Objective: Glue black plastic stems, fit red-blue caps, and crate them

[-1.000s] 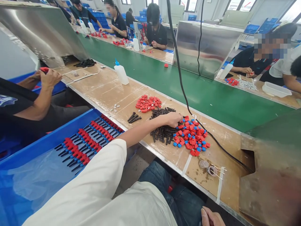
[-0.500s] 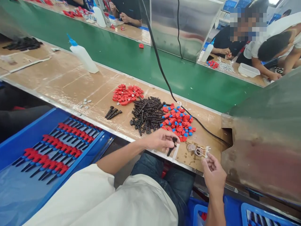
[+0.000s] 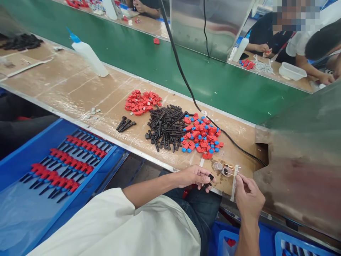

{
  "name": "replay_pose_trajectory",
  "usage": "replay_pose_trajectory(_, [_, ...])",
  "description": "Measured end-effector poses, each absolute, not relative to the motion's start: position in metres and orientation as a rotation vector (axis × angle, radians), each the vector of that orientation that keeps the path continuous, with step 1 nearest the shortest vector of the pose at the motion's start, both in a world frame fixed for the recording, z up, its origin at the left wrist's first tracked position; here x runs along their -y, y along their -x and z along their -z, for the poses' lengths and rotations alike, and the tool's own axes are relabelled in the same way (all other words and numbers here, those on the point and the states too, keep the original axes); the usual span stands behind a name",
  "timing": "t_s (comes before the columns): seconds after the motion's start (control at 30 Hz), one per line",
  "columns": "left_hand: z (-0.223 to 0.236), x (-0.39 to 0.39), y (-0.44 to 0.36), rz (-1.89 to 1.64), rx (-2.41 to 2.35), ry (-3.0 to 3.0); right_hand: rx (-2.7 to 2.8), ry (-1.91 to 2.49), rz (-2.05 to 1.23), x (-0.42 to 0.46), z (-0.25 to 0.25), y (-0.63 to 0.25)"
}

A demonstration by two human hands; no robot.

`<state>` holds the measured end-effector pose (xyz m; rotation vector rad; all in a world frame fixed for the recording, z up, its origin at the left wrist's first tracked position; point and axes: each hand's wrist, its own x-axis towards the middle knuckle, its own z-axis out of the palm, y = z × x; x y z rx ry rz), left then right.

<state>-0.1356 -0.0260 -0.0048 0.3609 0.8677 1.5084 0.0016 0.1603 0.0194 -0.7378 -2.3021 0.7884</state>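
My left hand (image 3: 198,176) is closed on a black plastic peg (image 3: 210,176) with a square head, near the table's front edge; more black shows under the fingers, but I cannot tell if it is a second peg. My right hand (image 3: 249,195) pinches a thin swab stick (image 3: 232,173). Its far end is in a small clear cup (image 3: 225,172) with something dark inside. Beside that cup is another small round container (image 3: 217,166). Further left lie a heap of black pegs (image 3: 167,126) and a pile of red-and-blue pieces (image 3: 204,137).
Red pieces (image 3: 142,102) lie beyond the pegs. A white squeeze bottle (image 3: 90,58) stands at the back left, before a green belt (image 3: 128,57). A black cable (image 3: 183,74) crosses the table. A blue tray (image 3: 34,220) holds rows of assembled pieces. Co-workers sit opposite.
My left hand has moved right and toward me with the black peg, now nearer the cups. My right hand keeps the stick in the cup. The view has shifted slightly.
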Motion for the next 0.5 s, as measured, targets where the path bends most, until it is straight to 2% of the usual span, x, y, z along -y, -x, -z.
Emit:
replay_pose_trajectory(0.2, [0.007, 0.019, 0.127, -1.483, -0.789, -0.238, 2.19, 0.831, -0.911, -0.169, -0.006, -0.012])
replay_pose_trajectory(0.4, [0.008, 0.017, 0.123, -1.511, -0.804, -0.209, 2.453, 0.376, -0.639, -0.169, -0.019, -0.014])
replay_pose_trajectory(0.5, [0.009, 0.017, 0.123, -1.535, -0.786, -0.223, 2.494, 0.284, -0.631, -0.165, -0.024, -0.012])
